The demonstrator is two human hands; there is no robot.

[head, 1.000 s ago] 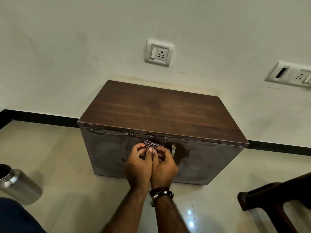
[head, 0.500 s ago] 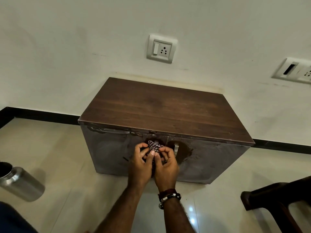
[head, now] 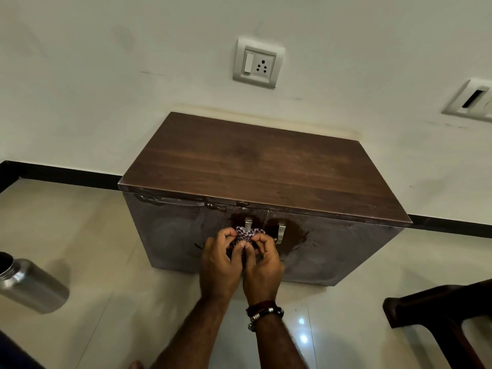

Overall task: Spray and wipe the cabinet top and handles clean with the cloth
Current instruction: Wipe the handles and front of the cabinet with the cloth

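Observation:
A low cabinet with a dark wooden top (head: 255, 171) stands against the wall, its smeared front doors facing me. Two metal handles sit at the door seam: the left handle (head: 248, 223) pokes out just above the cloth, and the right handle (head: 281, 231) is bare. A checked purple-and-white cloth (head: 249, 234) is bunched around the lower part of the left handle. My left hand (head: 219, 265) and my right hand (head: 262, 265) are side by side, both gripping the cloth with curled fingers. No spray bottle is in view.
A steel bottle (head: 29, 284) lies on the tiled floor at the left. A dark wooden chair part (head: 439, 315) juts in at the lower right. Two wall sockets (head: 258, 63) are mounted above the cabinet. A black skirting runs along the wall.
Both hands with the cloth have slid a little down the left handle, so its top now shows above the cloth. The camera has shifted slightly.

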